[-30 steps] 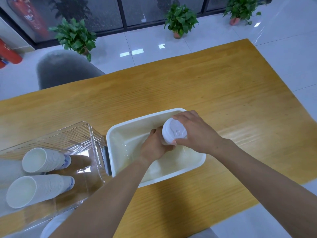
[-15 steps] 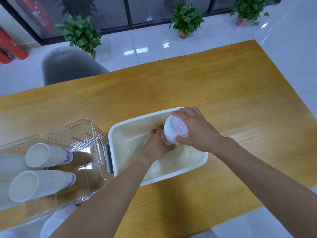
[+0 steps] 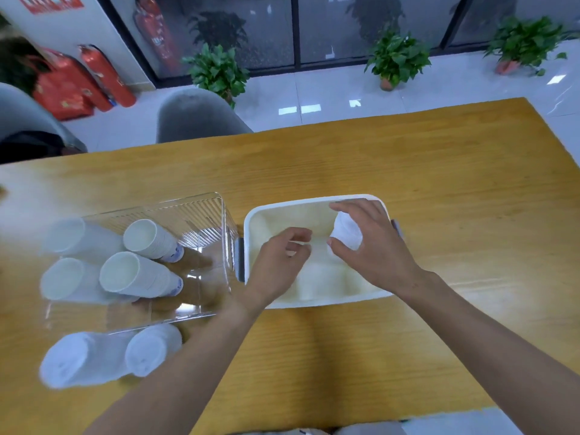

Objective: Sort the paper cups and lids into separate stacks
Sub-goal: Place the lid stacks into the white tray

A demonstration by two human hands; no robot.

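Hands work over a white bin (image 3: 251, 221) on the wooden table (image 3: 439, 171). Right hand (image 3: 373, 246) grips a white stack of lids (image 3: 345, 235), fingers (image 3: 348, 206) curled over its top and thumb under it, above the bin's far right part. Left hand (image 3: 279, 262) hovers just beside it over the bin's middle, fingers loosely curled; motion blur hides whether they pinch anything. Left of the bin, touching it, stands a clear plastic container (image 3: 201, 208) with stacks of paper cups (image 3: 138, 274) lying on their sides inside, open mouths toward the camera. Two more white stacks (image 3: 147, 350) lie on the table at the container's near edge, blurred. Beyond the table are a grey chair (image 3: 194, 117), potted plants (image 3: 395, 58) and red fire extinguishers (image 3: 106, 76).
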